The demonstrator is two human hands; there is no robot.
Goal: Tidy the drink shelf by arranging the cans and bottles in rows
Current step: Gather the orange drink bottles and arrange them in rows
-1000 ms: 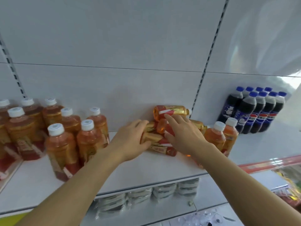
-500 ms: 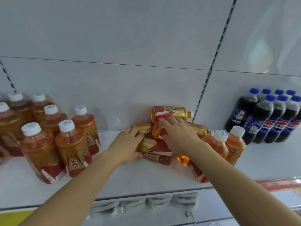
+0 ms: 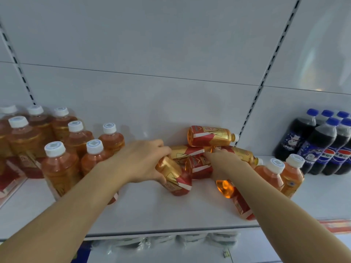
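A heap of toppled tea bottles with red-and-gold labels lies mid-shelf against the back panel. My left hand (image 3: 144,160) grips one tilted bottle (image 3: 175,179) at the heap's front left. My right hand (image 3: 226,164) is closed on another fallen bottle (image 3: 199,167) in the heap's middle. One bottle (image 3: 210,136) lies on top of the heap, and another (image 3: 241,153) lies behind my right hand. A further fallen bottle (image 3: 235,198) lies under my right forearm. Several tea bottles (image 3: 60,164) stand upright in rows at the left.
Two upright tea bottles (image 3: 281,171) stand just right of the heap. Dark cola bottles (image 3: 321,145) with blue caps stand in rows at the far right. The white shelf (image 3: 152,213) has bare room in front. A lower shelf holds wrapped packs (image 3: 190,239).
My left hand has closed around the front-left bottle and tilted it up off the heap. My right hand has slid down onto the middle bottle.
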